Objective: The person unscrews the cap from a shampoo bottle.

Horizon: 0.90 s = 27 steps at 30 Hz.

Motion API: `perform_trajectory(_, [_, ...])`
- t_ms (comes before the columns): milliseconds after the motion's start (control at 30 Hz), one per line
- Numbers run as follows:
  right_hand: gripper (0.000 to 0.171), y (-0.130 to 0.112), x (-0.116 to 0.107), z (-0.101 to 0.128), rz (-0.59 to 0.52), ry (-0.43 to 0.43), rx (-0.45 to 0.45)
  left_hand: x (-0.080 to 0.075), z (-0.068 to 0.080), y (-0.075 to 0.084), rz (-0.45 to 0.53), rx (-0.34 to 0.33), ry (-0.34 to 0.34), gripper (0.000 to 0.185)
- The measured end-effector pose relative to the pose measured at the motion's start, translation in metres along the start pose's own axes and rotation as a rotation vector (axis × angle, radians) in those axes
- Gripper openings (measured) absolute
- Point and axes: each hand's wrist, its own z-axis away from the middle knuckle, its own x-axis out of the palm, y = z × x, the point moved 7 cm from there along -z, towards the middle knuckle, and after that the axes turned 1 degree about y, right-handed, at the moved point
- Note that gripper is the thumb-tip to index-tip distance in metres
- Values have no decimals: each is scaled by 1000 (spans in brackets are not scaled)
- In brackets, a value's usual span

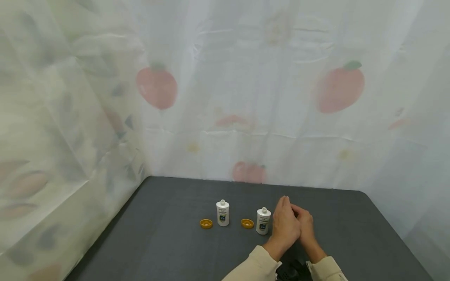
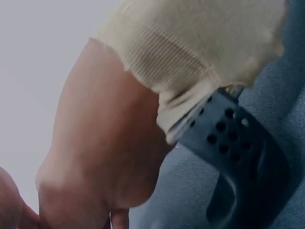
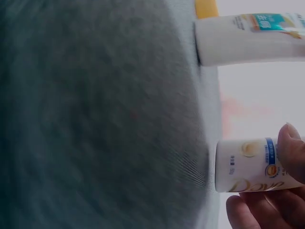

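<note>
A white bottle with gold lettering and a blue band [image 3: 240, 164] appears in the right wrist view. My right hand [image 1: 307, 226] grips it, thumb on one side, fingers on the other. In the head view my left hand [image 1: 285, 225] overlaps the right and covers whatever lies between them; its grip is hidden. Left of the hands stands a white bottle with a bare narrow neck [image 1: 263, 221]. Another like it, the farther white bottle [image 1: 223, 213], is upright too. Beside these lie two yellow caps: the right cap [image 1: 247, 223] and the left cap [image 1: 206, 223].
Dark grey cloth covers the table [image 1: 168, 210]. A pale curtain printed with fruit [image 1: 246, 97] hangs behind it, with another along the left side. A black perforated wrist mount [image 2: 233, 138] sits at the right sleeve [image 2: 190, 43].
</note>
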Motion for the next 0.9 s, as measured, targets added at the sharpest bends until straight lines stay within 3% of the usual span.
perform_trajectory(333, [32,-17,-30,-7,103,-3,22,-18,-5,24,-62,188,132,32])
perform_trajectory(500, [28,-33,-38,-10,124,-21,-22,-29,-12,29,-69,292,172,25])
perform_trajectory(567, [29,-40,-40,-11,123,-36,-21,-36,-17,30,-52,319,137,21])
perform_trajectory(733, [31,-52,-44,-10,91,-69,15,-53,-29,32,10,324,-41,19])
perform_trajectory(900, [41,-61,-44,-5,-28,-146,52,-72,-31,35,70,339,-178,20])
